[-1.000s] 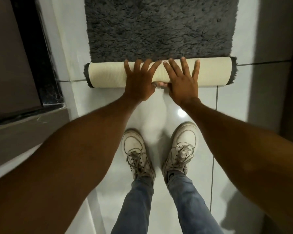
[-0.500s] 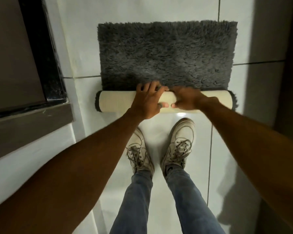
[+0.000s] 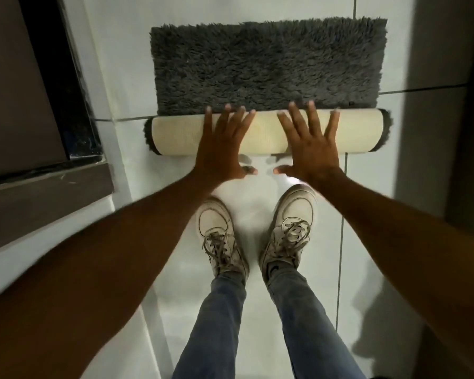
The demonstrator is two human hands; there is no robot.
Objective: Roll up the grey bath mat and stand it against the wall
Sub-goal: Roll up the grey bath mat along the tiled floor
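The grey shaggy bath mat lies flat on the white tiled floor ahead of me. Its near part is rolled into a tube with the cream backing outward. My left hand lies palm down on the roll left of its middle, fingers spread. My right hand lies flat on the roll to the right of it, fingers spread too. Both thumbs hang off the near side of the roll. Neither hand grips anything.
My two white sneakers stand on the floor just behind the roll. A dark step and black door frame run along the left. A grey wall rises on the right, a dark strip at its edge.
Both hands have gone from curled over the roll to flat with fingers spread. The roll has grown thicker and the flat part of the mat is shorter.
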